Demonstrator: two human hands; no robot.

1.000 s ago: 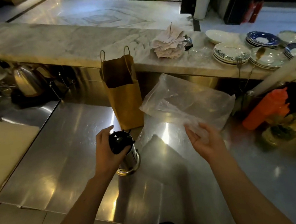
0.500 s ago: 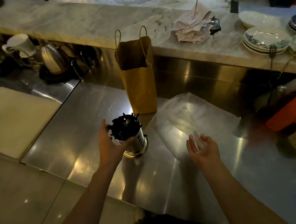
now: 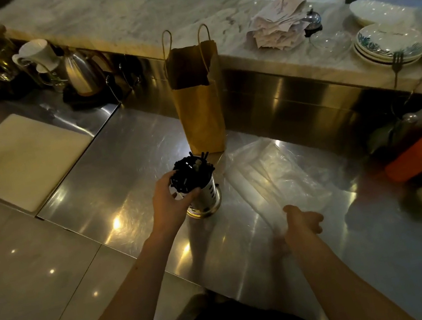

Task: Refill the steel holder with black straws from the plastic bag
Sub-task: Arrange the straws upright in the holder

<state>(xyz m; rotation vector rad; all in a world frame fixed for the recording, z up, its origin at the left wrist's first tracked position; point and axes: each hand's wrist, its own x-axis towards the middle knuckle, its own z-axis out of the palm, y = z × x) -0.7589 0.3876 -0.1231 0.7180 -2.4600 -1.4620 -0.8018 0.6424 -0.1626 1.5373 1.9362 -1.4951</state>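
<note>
Nearest the camera, two bare forearms reach out over a steel counter (image 3: 128, 170). The right hand (image 3: 301, 221) is low on the near edge of the plastic bag (image 3: 284, 176), its fingers curled down on the film; it is blurred, so whether it pinches the film or only presses it cannot be told. The bag lies flat and see-through on the counter, spreading away to the right of the holder (image 3: 205, 198). The left hand (image 3: 170, 200) is wrapped around the holder's left side near the top, thumb and fingers clasping it just under the straws (image 3: 191, 172). The holder stands upright on the counter, its rim packed with black straws, a few poking above the rest. Just behind it stands a brown paper bag (image 3: 198, 98), open, its handles up. To the left lies a pale cutting board (image 3: 25, 161), and beyond that a kettle (image 3: 80, 72) and a white jug (image 3: 35, 53). On the marble ledge (image 3: 127, 21) at the back sit a heap of paper slips (image 3: 278, 26) and stacked plates (image 3: 385, 43).
</note>
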